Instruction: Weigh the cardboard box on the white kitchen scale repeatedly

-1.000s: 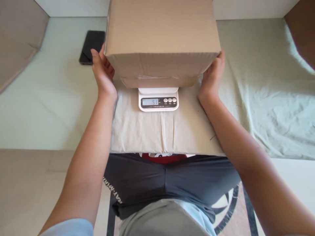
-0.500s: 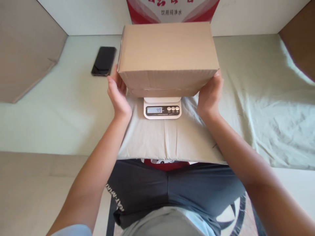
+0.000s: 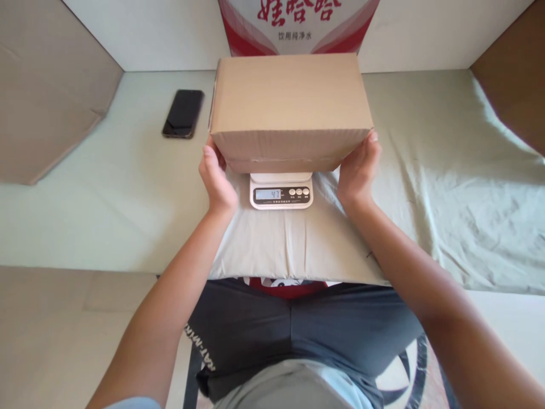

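Box [image 3: 292, 96], contents hidden, between left hand [image 3: 218, 179] and right hand [image 3: 360, 170], scale [image 3: 281, 200] beneath

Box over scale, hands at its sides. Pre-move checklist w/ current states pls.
1. Hands on opposite sides of the box: ok; left hand at the left, right hand at the right of the cardboard box.
2. Full weight on the scale: cannot tell; the box hides most of its top.
3. Display readable: ok, 47; unit too small to read.
4. Reading settled: not ok; 51, then 49, now 47.
5. Phone clear of the box: ok, lies apart on the cloth.
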`<state>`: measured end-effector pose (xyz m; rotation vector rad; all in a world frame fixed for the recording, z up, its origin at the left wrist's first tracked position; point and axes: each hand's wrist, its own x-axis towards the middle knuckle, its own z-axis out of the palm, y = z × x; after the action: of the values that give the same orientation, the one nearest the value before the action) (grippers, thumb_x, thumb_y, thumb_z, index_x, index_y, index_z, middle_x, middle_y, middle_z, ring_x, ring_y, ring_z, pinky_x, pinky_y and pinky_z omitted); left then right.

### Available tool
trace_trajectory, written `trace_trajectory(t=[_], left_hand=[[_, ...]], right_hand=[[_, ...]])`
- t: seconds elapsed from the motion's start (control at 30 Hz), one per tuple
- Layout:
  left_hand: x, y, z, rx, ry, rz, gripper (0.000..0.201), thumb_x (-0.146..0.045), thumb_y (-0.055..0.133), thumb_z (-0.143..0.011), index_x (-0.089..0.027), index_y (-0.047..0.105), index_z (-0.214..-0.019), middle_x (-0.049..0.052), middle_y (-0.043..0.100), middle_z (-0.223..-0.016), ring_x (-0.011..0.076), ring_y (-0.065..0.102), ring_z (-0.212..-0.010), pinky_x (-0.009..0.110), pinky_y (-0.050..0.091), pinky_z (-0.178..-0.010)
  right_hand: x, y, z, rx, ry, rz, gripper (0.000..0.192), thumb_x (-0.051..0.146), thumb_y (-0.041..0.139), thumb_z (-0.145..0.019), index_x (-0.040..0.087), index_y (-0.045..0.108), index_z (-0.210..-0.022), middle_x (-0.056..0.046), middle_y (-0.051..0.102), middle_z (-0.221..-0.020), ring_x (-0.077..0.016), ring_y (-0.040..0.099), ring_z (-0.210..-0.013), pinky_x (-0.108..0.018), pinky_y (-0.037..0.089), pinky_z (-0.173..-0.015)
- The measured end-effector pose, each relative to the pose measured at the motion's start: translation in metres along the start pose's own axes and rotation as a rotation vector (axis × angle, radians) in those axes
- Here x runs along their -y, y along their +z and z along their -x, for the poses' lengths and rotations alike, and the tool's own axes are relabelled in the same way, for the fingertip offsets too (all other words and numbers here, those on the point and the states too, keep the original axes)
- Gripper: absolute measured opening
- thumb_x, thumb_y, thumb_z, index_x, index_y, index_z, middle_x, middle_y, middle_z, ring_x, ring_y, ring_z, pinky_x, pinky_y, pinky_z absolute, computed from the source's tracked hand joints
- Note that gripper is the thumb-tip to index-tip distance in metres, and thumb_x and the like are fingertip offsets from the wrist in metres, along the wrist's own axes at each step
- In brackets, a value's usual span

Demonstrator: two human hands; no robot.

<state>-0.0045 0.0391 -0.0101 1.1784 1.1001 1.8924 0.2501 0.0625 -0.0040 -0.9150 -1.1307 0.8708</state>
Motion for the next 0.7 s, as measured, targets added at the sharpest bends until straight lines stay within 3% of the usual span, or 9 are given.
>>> trace_trajectory(t=[0.13,0.37,0.7], left_hand=[[0.001,0.001,0.0,0.003,-0.009,0.004,0.072,-0.084,0.048,-0.095,-0.025,0.074,-0.128,0.011,0.073,-0.141,0.0293,0.055,-0.153,0.041,0.046,-0.126],[0.003,0.0,0.001,-0.001,0.03,0.001,0.071,-0.08,0.05,-0.097,-0.021,0.076,-0.128,0.014,0.074,-0.14,0.0305,0.058,-0.149,0.043,0.046,-0.126],[0.01,-0.001,0.001,-0.009,0.069,-0.029,0.072,-0.081,0.046,-0.098,-0.023,0.076,-0.129,0.012,0.074,-0.138,0.0303,0.06,-0.148,0.041,0.046,-0.126]], right_hand=[[0.002,0.0,0.001,-0.01,0.023,-0.006,0.064,0.087,0.048,-0.088,0.051,0.063,-0.138,0.011,0.067,-0.154,-0.0286,0.041,-0.165,-0.056,0.038,-0.139],[0.002,0.001,-0.001,-0.01,0.004,-0.144,0.064,0.079,0.054,-0.088,0.034,0.064,-0.132,-0.001,0.063,-0.153,-0.0331,0.048,-0.16,-0.062,0.036,-0.136],[0.01,0.004,0.004,-0.012,0.017,-0.063,0.055,0.078,0.049,-0.093,0.04,0.066,-0.128,0.0,0.066,-0.15,-0.0306,0.051,-0.157,-0.055,0.043,-0.134]])
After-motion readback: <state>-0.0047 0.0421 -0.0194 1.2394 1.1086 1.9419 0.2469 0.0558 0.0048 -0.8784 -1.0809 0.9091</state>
